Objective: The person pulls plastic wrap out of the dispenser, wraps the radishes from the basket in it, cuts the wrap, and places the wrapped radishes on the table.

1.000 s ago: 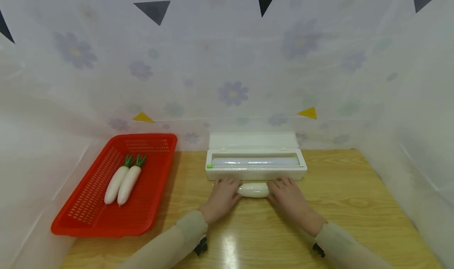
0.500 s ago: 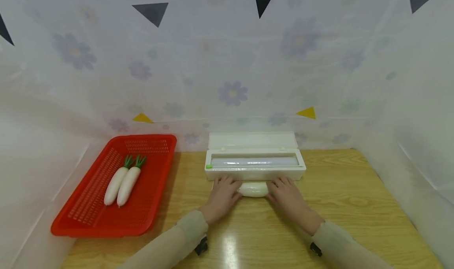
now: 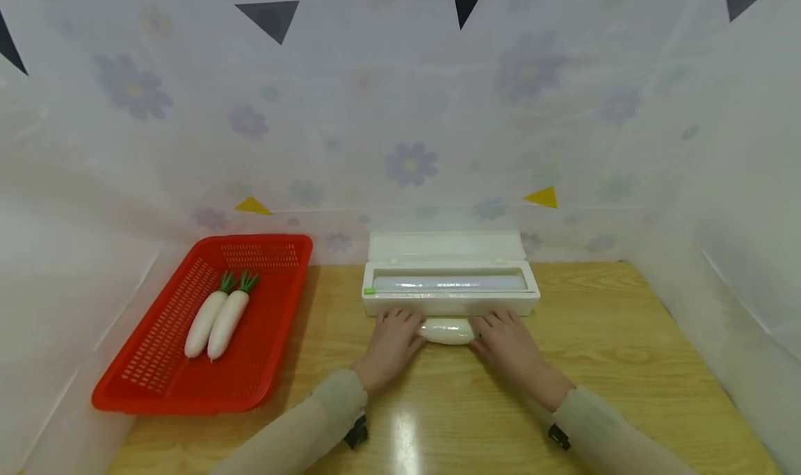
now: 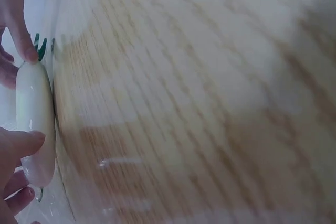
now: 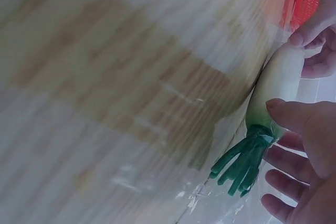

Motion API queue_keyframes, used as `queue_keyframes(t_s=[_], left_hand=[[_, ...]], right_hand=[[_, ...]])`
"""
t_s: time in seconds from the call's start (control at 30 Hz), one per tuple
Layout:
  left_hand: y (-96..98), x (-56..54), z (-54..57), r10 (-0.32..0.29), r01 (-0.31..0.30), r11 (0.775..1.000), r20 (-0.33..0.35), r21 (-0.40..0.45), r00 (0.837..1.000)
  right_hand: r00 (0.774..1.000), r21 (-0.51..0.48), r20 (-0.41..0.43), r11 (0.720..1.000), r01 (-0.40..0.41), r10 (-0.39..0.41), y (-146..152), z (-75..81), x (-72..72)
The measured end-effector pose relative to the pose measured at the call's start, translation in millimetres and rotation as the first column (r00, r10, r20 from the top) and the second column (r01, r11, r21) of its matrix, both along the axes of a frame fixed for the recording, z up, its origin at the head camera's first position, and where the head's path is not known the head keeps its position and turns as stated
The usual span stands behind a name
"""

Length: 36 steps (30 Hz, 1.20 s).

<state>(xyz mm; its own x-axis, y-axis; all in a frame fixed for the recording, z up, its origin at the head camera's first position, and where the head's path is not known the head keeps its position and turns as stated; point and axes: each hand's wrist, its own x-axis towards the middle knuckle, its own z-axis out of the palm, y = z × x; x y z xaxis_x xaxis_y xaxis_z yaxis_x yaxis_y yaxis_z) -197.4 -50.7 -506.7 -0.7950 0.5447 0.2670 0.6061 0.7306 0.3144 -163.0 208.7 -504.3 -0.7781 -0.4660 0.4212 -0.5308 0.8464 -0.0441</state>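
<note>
A white radish (image 3: 447,331) lies crosswise on the wooden table, just in front of an opened cling film box (image 3: 450,304). Glossy clear film shows on and around it. My left hand (image 3: 391,339) holds the tail end, its thumb (image 4: 29,142) across the side in the left wrist view. At the leafy end my right hand (image 3: 510,343) grips the body, thumb on top and fingers (image 5: 291,163) curled behind. Green leaf stalks (image 5: 244,163) stick out past that hand in the right wrist view; in the head view they are hidden under it.
On the left stands a red plastic basket (image 3: 250,388) with two white radishes (image 3: 215,324) side by side in it. The box's lid (image 3: 446,246) is raised against the back curtain, and a film roll (image 3: 449,282) lies inside. Pale curtains (image 3: 745,252) enclose the table.
</note>
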Motion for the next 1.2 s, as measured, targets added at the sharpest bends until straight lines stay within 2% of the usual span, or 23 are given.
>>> queue_keyframes(t_s=[0.1, 0.3, 0.4, 0.47, 0.53, 0.57, 0.7, 0.8, 0.9, 1.03, 1.2], left_hand=[[0.6, 1.0, -0.4, 0.019, -0.019, 1.0, -0.004, -0.013, 1.0], [0.2, 5.6, -1.4, 0.026, -0.026, 1.0, 0.001, 0.016, 1.0], [-2.6, 6.7, -2.5, 0.032, -0.031, 0.997, -0.012, 0.077, 0.999], [-5.9, 5.5, -2.0, 0.059, -0.054, 0.986, -0.022, 0.159, 0.998], [-10.7, 2.7, -0.5, 0.106, -0.098, 0.957, -0.014, 0.272, 0.994], [-13.5, 0.5, 0.7, 0.135, -0.125, 0.934, -0.006, 0.334, 0.991], [-26.1, -11.1, 4.9, 0.26, -0.262, 0.816, 0.077, 0.516, 0.963], [-34.4, -20.5, 5.3, 0.328, -0.363, 0.748, 0.166, 0.555, 0.93], [-41.1, -29.6, 3.9, 0.322, -0.425, 0.701, 0.278, 0.573, 0.905], [-47.6, -41.1, -1.5, 0.257, -0.437, 0.684, 0.368, 0.583, 0.894], [-54.5, -45.8, -9.3, 0.216, -0.417, 0.68, 0.379, 0.602, 0.9]], right_hand=[[1.0, 0.002, -0.002, 1.0, -0.003, 0.003, -1, 1.3, -0.5], [1.0, 0.009, 0.018, 1.0, 0.021, -0.021, -3, 3.5, 3.4], [0.999, 0.011, 0.026, 1.0, 0.025, -0.026, -4, 3.2, 5.3], [0.999, -0.001, 0.03, 1.0, 0.024, -0.024, -3, 4.2, 6.1], [0.999, -0.015, 0.029, 1.0, 0.023, -0.022, -3, 5.8, 5.8], [0.999, -0.018, 0.026, 1.0, 0.021, -0.02, -3, 7.0, 5.0], [1.0, -0.02, 0.0, 1.0, -0.003, 0.003, -4, 12.4, -0.9], [0.999, -0.013, -0.018, 0.999, -0.032, 0.032, -7, 17.2, -8.1], [0.998, -0.015, -0.016, 0.998, -0.057, 0.056, -13, 24.0, -16.2], [0.997, -0.035, 0.004, 0.996, -0.082, 0.083, -25, 37.1, -30.0], [0.989, -0.127, 0.048, 0.983, -0.132, 0.139, -45, 49.9, -49.2]])
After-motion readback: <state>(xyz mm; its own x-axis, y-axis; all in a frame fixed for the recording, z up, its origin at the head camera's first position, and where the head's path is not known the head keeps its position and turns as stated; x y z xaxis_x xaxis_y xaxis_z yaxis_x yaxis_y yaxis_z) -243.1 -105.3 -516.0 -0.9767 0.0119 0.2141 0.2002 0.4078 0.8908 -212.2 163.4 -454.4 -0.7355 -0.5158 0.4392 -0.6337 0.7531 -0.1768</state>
